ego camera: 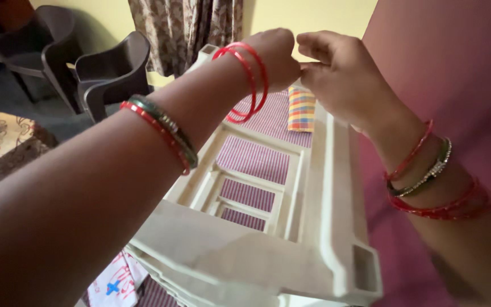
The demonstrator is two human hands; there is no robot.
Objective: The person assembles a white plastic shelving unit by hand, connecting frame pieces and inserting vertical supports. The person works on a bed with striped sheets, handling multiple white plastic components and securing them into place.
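- A person's left hand (277,54) and right hand (342,74) meet high over a cream plastic rack (325,227), knuckles nearly touching, each grip pinched closed at the fingertips.
- What the fingers pinch is too small or hidden to make out; both grips look clenched on something fine held between them, possibly a thread or a cloth edge, but it cannot be told.
- Red bangles (248,82) hang on the left wrist, with a red and dark set (163,133) farther down that forearm; more bangles (427,176) ring the right wrist.
- The rack lies tilted on a bed with a purple striped sheet (254,159), which shows through its open slots; a checked cloth (301,108) rests folded near the rack's far end, just below the hands.
- The hands seem raised to keep their work above the rack's rim and free of it.
- A pink wall (456,68) stands close on the right, leaving little room there; to the left the space opens toward two dark plastic chairs (109,74), a patterned curtain (188,28) and a patterned surface (1,142) at the picture's edge.
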